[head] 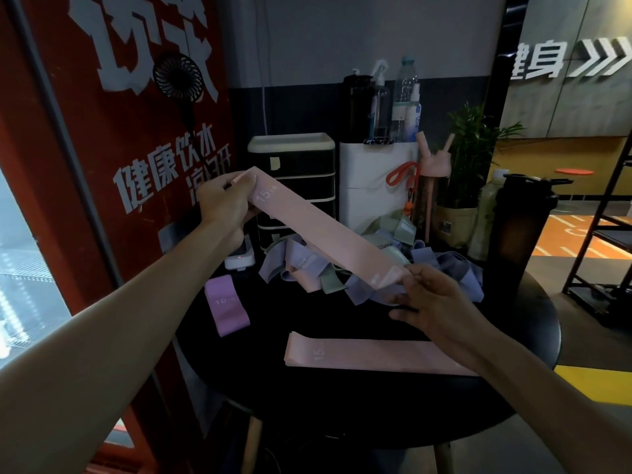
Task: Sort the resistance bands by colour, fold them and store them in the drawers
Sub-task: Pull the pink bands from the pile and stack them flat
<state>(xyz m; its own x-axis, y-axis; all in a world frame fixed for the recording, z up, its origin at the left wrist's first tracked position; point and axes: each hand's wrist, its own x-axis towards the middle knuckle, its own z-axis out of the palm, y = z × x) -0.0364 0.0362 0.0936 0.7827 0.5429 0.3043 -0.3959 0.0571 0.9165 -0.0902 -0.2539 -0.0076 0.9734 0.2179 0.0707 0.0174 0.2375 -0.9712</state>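
Observation:
A pink resistance band [318, 230] marked 15 is stretched flat in the air above the round black table [359, 412]. My left hand [224, 203] grips its far upper end and my right hand [437, 302] pinches its near lower end. Under it lies a tangled pile of lilac, green and pink bands [307, 268]. Another pink band [372, 354] lies flat near the front of the table. To the left rests a folded purple band [225, 304] marked 10. The black drawer unit [297, 172] with cream trim stands at the back, partly hidden by the held band.
Behind the pile stand a white box [376, 183] with spray bottles on top, a pink drink bottle [432, 186], a potted plant [468, 172] and a tall black shaker [516, 227]. A small white device [239, 260] sits at the back left. A red wall panel rises at the left, with a black fan [179, 75] in front of it.

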